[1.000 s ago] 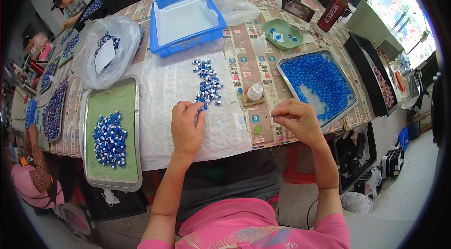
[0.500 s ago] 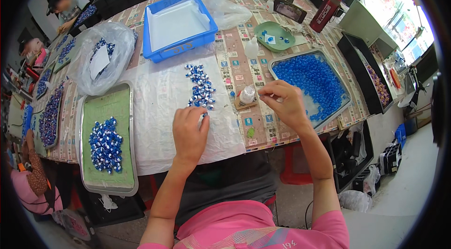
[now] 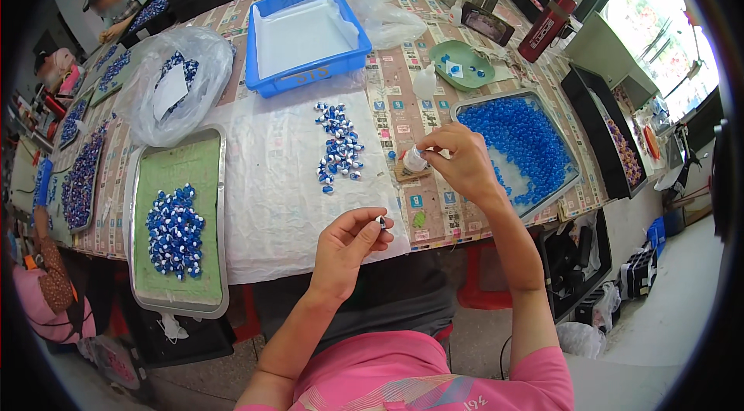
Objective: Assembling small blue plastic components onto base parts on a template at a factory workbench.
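Observation:
My left hand [image 3: 347, 246] is closed near the front edge of the table, pinching a small white-and-dark bead [image 3: 381, 222] between thumb and fingers. My right hand [image 3: 467, 161] has its thumb and fingertips pressed together at a small whitish pot [image 3: 415, 160] on a little wooden block. What the right fingertips hold, if anything, is too small to make out. Beyond my left hand, a loose group of blue-and-white beads [image 3: 339, 149] lies on white paper [image 3: 267, 202]. Beside my right hand stands a metal tray [image 3: 575, 170] of clear blue beads [image 3: 527, 143].
At left, a green-lined tray [image 3: 221, 256] bears more blue-and-white beads. Behind are a plastic bag [image 3: 205, 62] of beads, a blue bin [image 3: 310, 84], a squeeze bottle [image 3: 425, 83], a green dish [image 3: 473, 81], a phone [image 3: 487, 23] and a red flask [image 3: 546, 27]. Co-workers sit at left.
My left hand has drawn back from the bead group toward the table's front edge, a bead now showing in its fingers. My right hand has moved left to the small pot.

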### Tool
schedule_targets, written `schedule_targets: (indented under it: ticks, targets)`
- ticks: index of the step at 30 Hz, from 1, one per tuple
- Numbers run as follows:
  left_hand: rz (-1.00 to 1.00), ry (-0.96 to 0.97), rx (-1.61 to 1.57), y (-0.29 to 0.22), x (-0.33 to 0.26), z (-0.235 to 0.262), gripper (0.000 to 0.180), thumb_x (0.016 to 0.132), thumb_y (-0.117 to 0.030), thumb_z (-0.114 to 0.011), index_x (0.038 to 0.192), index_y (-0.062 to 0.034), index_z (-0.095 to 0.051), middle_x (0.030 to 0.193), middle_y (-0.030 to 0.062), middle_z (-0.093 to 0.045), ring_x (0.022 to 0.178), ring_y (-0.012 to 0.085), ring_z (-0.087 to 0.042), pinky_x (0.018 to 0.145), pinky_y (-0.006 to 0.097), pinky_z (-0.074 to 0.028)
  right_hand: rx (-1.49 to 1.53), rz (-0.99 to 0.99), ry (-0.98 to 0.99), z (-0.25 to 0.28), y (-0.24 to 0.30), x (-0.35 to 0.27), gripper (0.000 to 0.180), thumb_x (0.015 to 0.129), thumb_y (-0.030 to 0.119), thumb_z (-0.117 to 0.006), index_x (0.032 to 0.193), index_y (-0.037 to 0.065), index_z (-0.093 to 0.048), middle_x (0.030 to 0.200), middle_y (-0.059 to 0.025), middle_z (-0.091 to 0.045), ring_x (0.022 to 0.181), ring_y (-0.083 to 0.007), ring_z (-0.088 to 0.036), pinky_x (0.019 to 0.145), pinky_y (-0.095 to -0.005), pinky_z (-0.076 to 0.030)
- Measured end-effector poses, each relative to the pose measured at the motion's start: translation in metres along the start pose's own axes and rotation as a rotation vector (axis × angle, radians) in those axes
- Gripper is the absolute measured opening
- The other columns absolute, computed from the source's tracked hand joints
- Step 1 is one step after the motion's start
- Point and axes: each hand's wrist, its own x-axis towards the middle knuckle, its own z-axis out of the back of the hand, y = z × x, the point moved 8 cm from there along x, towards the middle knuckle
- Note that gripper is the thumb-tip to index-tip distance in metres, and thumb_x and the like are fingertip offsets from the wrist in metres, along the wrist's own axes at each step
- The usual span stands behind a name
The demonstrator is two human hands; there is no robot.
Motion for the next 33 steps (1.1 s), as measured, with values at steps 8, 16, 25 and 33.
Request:
schedule_targets:
  ticks: [8, 16, 25, 33]
  targets:
    - [0.077, 0.003, -0.226, 0.015, 0.011, -0.005, 0.025, 0.099, -0.009, -0.059, 0.122, -0.0002, -0.06, 0.105, 0.0083, -0.067, 0.092, 0.016, -0.067, 0.083, 0.028, -0.056, 0.178, 0.03, -0.028, 0.007, 0.041, -0.035, 0.017, 0.074, -0.002, -0.075, 0.089, 0.006, -0.074, 0.09, -0.0061, -0.073, 0.081, -0.0184, -0.065, 0.067, -0.0294, -0.05]
    - [0.109, 0.087, -0.228, 0.034, 0.017, -0.024, 0.023, 0.098, -0.008, -0.06, 0.12, 0.0003, -0.061, 0.102, 0.0073, -0.069, 0.088, 0.0144, -0.067, 0.082, 0.028, -0.056, 0.386, 0.001, 0.061, -0.004, 0.044, -0.068, 0.02, 0.072, -0.003, -0.076, 0.09, 0.006, -0.075, 0.089, -0.005, -0.073, 0.082, -0.0177, -0.065, 0.072, -0.0296, -0.05]
    - [0.066, 0.107, -0.154, 0.037, 0.015, -0.03, 0.021, 0.096, -0.006, -0.064, 0.116, 0.0014, -0.065, 0.097, 0.0082, -0.07, 0.083, 0.0134, -0.068, 0.079, 0.028, -0.058, 0.397, 0.005, 0.118, 0.003, 0.041, -0.075, 0.016, 0.072, -0.003, -0.077, 0.086, 0.005, -0.075, 0.084, -0.0054, -0.072, 0.081, -0.0195, -0.068, 0.071, -0.0303, -0.052]
    - [0.094, 0.104, -0.141, 0.038, 0.009, -0.029, 0.02, 0.094, -0.005, -0.066, 0.113, 0.0014, -0.066, 0.097, 0.0096, -0.07, 0.083, 0.0153, -0.069, 0.077, 0.029, -0.059, 0.46, -0.035, 0.174, 0.003, 0.039, -0.078, 0.013, 0.073, 0.0, -0.077, 0.085, 0.006, -0.074, 0.082, -0.0068, -0.071, 0.077, -0.0232, -0.067, 0.069, -0.033, -0.052]
